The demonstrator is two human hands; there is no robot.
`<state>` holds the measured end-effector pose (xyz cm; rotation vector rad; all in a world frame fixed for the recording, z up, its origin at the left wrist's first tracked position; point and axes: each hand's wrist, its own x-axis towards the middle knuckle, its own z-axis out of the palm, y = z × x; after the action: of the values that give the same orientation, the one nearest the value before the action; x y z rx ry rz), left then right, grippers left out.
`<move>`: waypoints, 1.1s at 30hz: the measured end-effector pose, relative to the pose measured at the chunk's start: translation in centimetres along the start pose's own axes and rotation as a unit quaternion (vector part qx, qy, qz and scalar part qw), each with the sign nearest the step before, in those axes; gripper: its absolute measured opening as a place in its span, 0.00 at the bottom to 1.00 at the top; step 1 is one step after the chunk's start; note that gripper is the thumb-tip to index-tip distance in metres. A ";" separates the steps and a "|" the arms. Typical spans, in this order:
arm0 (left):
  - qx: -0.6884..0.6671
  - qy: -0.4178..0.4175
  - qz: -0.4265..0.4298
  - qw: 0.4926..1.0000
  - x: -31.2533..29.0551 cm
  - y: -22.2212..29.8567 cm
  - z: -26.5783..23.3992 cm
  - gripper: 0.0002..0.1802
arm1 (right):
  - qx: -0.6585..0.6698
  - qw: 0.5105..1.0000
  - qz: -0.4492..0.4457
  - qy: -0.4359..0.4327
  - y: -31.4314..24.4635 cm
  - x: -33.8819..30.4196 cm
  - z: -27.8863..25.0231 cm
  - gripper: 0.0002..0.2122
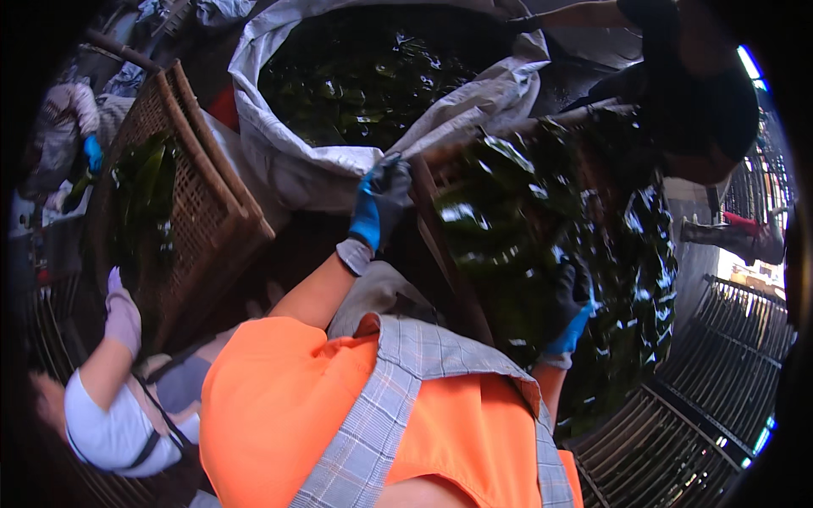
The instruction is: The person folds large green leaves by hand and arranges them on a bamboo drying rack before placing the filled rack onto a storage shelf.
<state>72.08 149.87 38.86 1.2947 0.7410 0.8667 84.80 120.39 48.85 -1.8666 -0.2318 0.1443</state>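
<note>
My left hand [381, 199], in a blue and grey work glove, is closed at the near rim of a large whitish sack [339, 161]. Dark green, glossy leaves [364, 76] fill the sack. To the right, my right hand [572, 305], in a dark and blue glove, lies on a spread of wet-looking green leaves [508, 229] with its fingers apart. These leaves rest on a wood-edged tray [449, 262] beside the sack. Some right fingertips blend into the dark leaves.
Woven trays [203, 161] with wooden rims lean at left, leaves against them. A co-worker [127, 406] in a pale glove is at lower left, another person [703, 93] in dark clothes at upper right. Slatted racks [669, 440] stand at lower right.
</note>
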 end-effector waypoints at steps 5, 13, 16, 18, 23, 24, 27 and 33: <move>0.174 0.097 -0.089 0.976 14.3 -16.8 -9.5 0.15 | -0.220 0.974 0.022 0.043 7.1 6.4 4.1 0.10; 0.422 0.112 -0.260 0.861 27.1 -38.2 -18.7 0.23 | -0.506 0.853 0.058 0.111 8.9 6.9 5.4 0.12; 0.383 0.210 -0.309 0.845 30.1 -45.3 -19.0 0.24 | -0.497 0.856 0.047 0.134 10.8 5.3 3.2 0.14; 0.364 0.196 -0.419 0.809 31.5 -49.1 -21.2 0.30 | -0.508 0.849 0.053 0.136 11.0 5.0 1.9 0.16; 0.413 0.121 -0.560 0.708 31.5 -53.0 -23.2 0.33 | -0.408 0.889 0.091 0.189 11.4 4.5 2.1 0.16; 0.437 0.113 -0.529 0.718 31.0 -51.8 -23.1 0.31 | -0.364 0.902 0.106 0.206 11.5 4.2 1.8 0.16; 0.502 0.101 -0.428 0.745 29.4 -48.6 -23.6 0.26 | -0.270 0.922 0.139 0.242 12.5 3.6 -1.9 0.17; 0.675 -0.399 0.223 -0.580 31.1 -39.7 -22.4 0.16 | -0.251 0.925 0.089 0.270 13.7 4.4 1.0 0.14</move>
<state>73.24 185.58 -3.24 -0.7380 0.7047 1.1602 90.05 118.31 35.56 -2.3533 0.3147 -0.3389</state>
